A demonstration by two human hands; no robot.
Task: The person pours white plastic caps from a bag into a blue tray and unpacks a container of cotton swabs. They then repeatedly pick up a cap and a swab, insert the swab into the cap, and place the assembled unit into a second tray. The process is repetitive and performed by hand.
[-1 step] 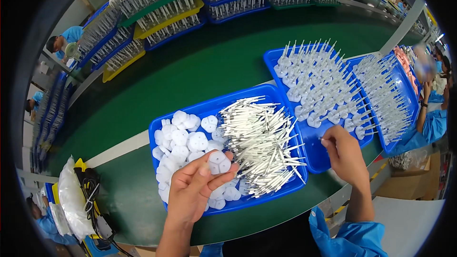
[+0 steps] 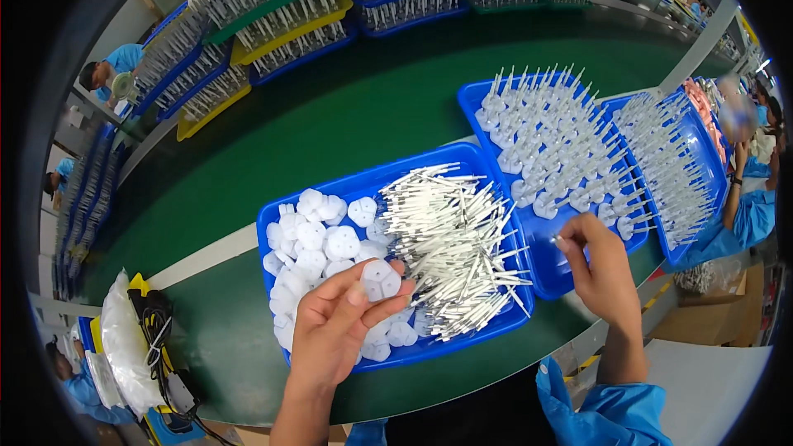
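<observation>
My left hand (image 2: 334, 326) holds a round white plastic disc (image 2: 380, 279) between thumb and fingers, above a blue tray (image 2: 388, 177). That tray carries a heap of similar white discs (image 2: 310, 235) on its left and a pile of thin white sticks (image 2: 450, 235) on its right. My right hand (image 2: 601, 268) hovers over the near edge of a second blue tray (image 2: 471, 95), its fingertips pinched on a small white piece (image 2: 562, 241). Rows of discs with upright sticks (image 2: 545, 136) fill that second tray.
A third blue tray (image 2: 702, 144) of upright stick pieces lies further right. The green belt (image 2: 330, 107) runs behind, with yellow, green and blue racks (image 2: 273, 29) beyond. A plastic bag and black cables (image 2: 140, 334) sit at the left. People in blue (image 2: 747, 211) work nearby.
</observation>
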